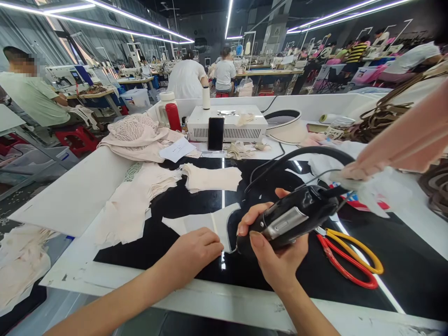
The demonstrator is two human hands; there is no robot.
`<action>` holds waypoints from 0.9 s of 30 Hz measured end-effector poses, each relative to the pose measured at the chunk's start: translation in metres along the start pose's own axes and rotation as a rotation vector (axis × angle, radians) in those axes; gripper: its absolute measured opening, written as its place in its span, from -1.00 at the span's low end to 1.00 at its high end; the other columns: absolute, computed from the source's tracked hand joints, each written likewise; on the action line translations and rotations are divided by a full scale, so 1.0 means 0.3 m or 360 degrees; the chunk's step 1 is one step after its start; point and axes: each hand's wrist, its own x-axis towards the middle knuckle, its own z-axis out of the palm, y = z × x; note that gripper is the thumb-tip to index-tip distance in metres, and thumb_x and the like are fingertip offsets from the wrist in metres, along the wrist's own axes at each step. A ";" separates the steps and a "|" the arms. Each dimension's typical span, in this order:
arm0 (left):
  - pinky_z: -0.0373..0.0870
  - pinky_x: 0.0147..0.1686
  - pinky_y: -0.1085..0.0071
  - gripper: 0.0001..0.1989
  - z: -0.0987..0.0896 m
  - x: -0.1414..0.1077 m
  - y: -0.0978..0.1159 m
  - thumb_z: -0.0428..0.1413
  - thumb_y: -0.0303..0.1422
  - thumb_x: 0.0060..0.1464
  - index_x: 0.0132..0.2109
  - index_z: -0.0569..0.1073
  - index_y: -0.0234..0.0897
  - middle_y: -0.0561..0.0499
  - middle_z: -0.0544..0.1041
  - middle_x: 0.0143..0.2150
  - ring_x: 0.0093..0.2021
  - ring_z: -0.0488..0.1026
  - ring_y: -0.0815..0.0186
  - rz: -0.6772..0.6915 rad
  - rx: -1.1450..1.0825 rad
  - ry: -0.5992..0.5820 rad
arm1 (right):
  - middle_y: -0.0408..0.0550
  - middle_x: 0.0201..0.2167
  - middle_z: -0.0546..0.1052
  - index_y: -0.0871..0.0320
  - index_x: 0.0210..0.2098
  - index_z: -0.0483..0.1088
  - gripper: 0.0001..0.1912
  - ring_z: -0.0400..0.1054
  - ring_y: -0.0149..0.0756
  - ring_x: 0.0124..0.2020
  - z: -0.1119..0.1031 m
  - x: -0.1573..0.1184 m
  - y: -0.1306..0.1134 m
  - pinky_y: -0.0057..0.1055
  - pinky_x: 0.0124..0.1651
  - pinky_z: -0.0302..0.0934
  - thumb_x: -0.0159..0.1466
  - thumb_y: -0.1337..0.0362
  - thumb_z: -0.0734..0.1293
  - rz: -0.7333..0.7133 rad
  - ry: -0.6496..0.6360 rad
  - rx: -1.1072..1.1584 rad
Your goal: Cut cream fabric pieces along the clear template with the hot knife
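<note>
My right hand [276, 247] is wrapped round a black handheld tool [290, 217] with a silver plate on its side and a thick black cable. The tool's tip is low, beside the right edge of a cream fabric piece [189, 223] on the black glossy surface [182, 259]. My left hand [201, 249] lies on that piece with its fingers together, pressing near its lower edge; whether anything is pinched in them is hidden. Behind the piece lies a stack of cream cut pieces [212, 178], and a larger pile [129, 205] spreads to the left.
Red and yellow-handled scissors [350, 261] lie right of the tool. At the back stand a white vented box [227, 123], a phone [215, 134] and a red bottle [172, 116]. Peach cloth [402, 135] hangs at the right. Several people sit at machines beyond.
</note>
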 end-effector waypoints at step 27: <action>0.51 -0.26 0.30 -0.90 0.086 0.035 0.020 0.11 -0.52 0.33 -0.19 0.42 -0.26 0.02 0.52 -0.27 -0.26 0.52 0.20 -0.0178 0.0085 0.0023 | -0.22 -0.33 0.53 -0.10 0.22 0.34 -0.42 0.43 -0.41 -0.48 0.005 -0.003 0.031 -0.43 -0.42 0.45 0.27 0.32 0.51 -0.0067 -0.0004 0.0080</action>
